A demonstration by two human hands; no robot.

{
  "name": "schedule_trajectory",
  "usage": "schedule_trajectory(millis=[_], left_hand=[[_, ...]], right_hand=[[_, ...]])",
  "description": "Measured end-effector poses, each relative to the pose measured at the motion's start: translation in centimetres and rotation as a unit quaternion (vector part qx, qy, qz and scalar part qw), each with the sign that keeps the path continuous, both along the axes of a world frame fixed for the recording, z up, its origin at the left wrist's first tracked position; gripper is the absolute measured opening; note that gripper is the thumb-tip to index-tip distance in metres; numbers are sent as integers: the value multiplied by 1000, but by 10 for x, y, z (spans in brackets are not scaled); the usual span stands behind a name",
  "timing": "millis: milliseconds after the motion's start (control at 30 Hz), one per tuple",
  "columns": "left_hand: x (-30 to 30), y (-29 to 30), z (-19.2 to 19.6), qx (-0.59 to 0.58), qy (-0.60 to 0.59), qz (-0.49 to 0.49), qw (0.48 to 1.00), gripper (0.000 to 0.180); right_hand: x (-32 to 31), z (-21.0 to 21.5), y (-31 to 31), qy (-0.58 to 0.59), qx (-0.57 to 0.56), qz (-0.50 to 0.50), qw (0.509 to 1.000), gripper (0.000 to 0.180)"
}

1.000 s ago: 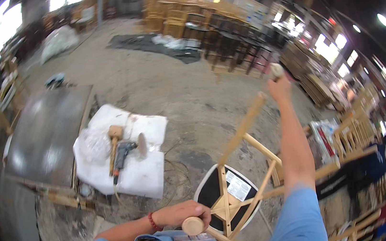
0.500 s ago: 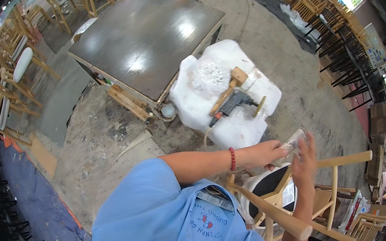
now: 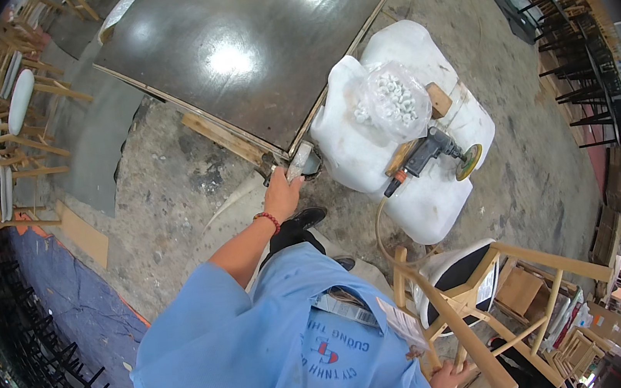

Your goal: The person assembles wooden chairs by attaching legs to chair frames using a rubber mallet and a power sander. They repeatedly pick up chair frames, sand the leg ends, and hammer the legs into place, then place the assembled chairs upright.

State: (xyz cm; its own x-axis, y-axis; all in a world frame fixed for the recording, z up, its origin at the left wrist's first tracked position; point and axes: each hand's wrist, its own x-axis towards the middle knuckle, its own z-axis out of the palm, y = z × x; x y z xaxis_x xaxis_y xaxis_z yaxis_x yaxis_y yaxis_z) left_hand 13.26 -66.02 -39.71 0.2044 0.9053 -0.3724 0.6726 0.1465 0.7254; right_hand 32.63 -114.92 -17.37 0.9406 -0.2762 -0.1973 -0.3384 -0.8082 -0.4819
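Your left hand (image 3: 282, 195) extends forward to the near corner of the dark, glossy table (image 3: 252, 30). Its fingers are closed around a pale cylindrical object (image 3: 298, 161), which is tilted and located just beside that corner; you cannot tell from this view whether the object touches the table. A small round container (image 3: 312, 164) sits just beyond it, partly covered. A wooden strip (image 3: 222, 139) runs below the table edge, to the left of your hand. Your right hand (image 3: 450, 380) is low, near your waist, at the frame of the wooden chair (image 3: 462, 327). Its fingers bend at a rail, but they are partly hidden, so you cannot tell whether they are pressed together. The chair is overturned: the dark underside of its seat (image 3: 468, 266) faces up and its legs point toward you. Ahead of the chair, a white padded sheet (image 3: 429, 214) carries a clear bag (image 3: 394, 102) of small white pieces, a mallet (image 3: 439, 100) with a block-shaped wooden head, and a dark power tool (image 3: 423, 154) fitted with a round disc (image 3: 469, 162).
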Motion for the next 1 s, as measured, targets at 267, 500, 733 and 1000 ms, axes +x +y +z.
schedule_trajectory(millis=[267, 500, 733, 1000], left_hand=[[17, 19, -1, -10, 15, 19, 1000, 58], [2, 22, 22, -49, 3, 0, 999, 71], [14, 49, 107, 19, 75, -214, 974, 51], [212, 182, 57, 339, 17, -389, 857, 22]], right_hand=[[21, 43, 107, 366, -136, 230, 891, 49], [57, -91, 316, 68, 52, 572, 815, 38], [83, -169, 464, 4, -115, 539, 835, 57], [122, -107, 494, 251, 252, 323, 877, 32]])
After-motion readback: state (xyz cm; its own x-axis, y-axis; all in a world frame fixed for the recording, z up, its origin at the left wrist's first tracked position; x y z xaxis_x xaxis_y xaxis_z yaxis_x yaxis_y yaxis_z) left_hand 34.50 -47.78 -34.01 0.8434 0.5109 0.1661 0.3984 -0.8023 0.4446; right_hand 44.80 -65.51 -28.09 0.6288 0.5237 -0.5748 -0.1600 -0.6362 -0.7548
